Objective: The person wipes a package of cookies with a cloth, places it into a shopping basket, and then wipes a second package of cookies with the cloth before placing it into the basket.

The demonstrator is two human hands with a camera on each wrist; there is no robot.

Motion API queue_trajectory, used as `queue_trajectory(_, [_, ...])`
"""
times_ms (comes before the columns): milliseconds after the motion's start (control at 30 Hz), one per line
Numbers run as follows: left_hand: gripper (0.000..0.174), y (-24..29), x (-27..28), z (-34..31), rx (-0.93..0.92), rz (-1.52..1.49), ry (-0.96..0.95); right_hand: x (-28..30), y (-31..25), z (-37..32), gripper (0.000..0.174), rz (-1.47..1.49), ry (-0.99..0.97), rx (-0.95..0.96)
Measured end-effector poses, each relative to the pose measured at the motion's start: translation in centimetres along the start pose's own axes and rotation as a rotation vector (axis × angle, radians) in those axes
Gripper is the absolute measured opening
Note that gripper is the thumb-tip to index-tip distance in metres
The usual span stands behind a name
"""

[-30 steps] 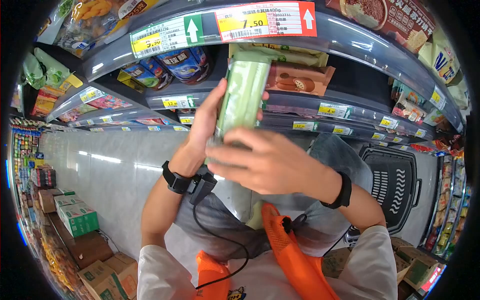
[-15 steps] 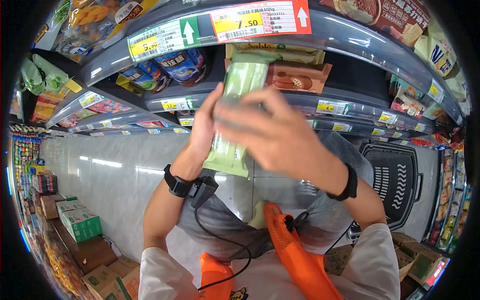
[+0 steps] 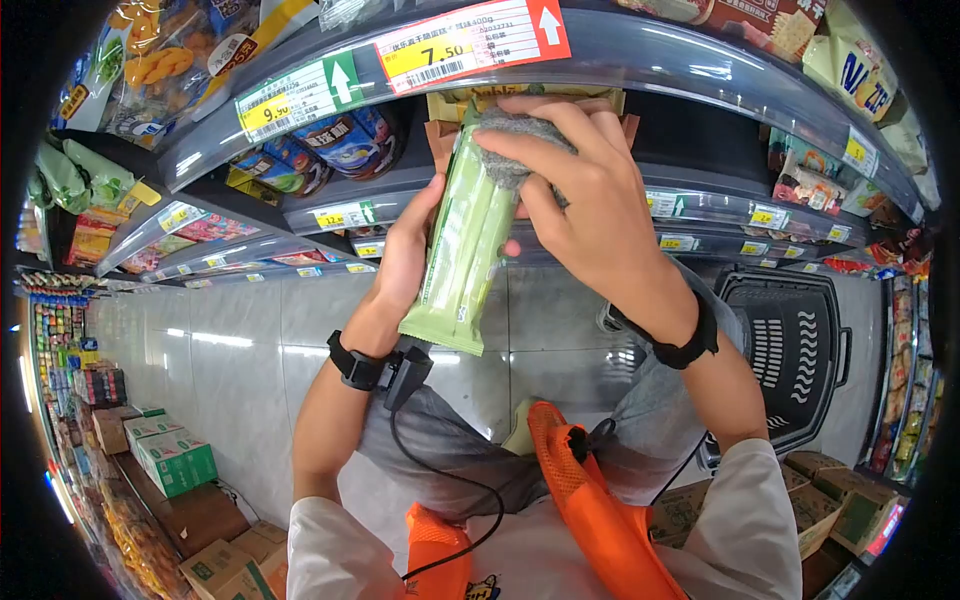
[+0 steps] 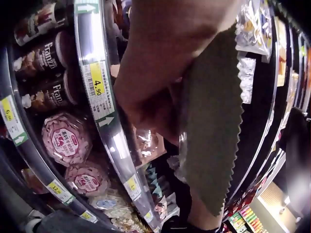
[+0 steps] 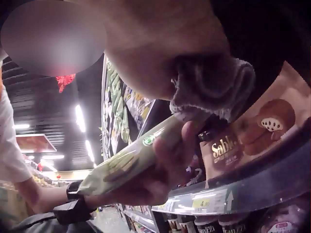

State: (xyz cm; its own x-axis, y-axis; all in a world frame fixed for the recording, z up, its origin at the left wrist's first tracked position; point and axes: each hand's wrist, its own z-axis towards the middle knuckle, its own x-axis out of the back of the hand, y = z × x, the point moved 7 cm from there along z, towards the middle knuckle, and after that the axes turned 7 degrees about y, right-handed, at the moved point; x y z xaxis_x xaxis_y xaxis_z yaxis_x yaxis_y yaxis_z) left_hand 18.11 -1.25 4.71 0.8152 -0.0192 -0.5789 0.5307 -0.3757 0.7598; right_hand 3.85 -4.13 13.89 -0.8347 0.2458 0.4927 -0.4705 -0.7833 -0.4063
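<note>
A long green packet (image 3: 462,240) is tilted in front of the shelf, gripped from its left side by my left hand (image 3: 405,250), whose fingertips show past its right edge. My right hand (image 3: 600,190) pinches a grey cloth (image 3: 525,150) against the packet's upper end. In the right wrist view the cloth (image 5: 214,90) is bunched under the right hand, and the left fingers curl round the packet (image 5: 131,160). The back of the packet (image 4: 214,126) fills the middle of the left wrist view, beside the left hand (image 4: 150,107).
Behind the hands, brown packets (image 5: 252,131) lie on the shelf, with blue tubs (image 3: 350,143) to their left. Price labels (image 3: 470,45) line the shelf edge above. A black basket (image 3: 780,360) stands on the floor at right; cardboard boxes (image 3: 172,458) are at lower left.
My right hand has moved up from the packet's lower part to its upper end with the cloth, uncovering the lower part. The left hand keeps its grip; the view has shifted slightly.
</note>
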Motion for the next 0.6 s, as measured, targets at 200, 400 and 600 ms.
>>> queue_trajectory(200, [0.058,-0.8,2.8,0.6,-0.034,-0.012,0.198,-0.7,-2.2,-1.2,0.031,-0.042,-0.039,0.103])
queue_trajectory(400, [0.060,-0.4,0.6,0.9,-0.012,-0.187,-0.053,-4.0,-7.6,-5.9,0.029,0.144,-0.298,0.253])
queue_trajectory(600, [0.060,0.0,1.3,1.2,-0.038,-0.285,-0.105,-3.8,-7.4,-5.4,0.013,0.337,-0.379,0.540])
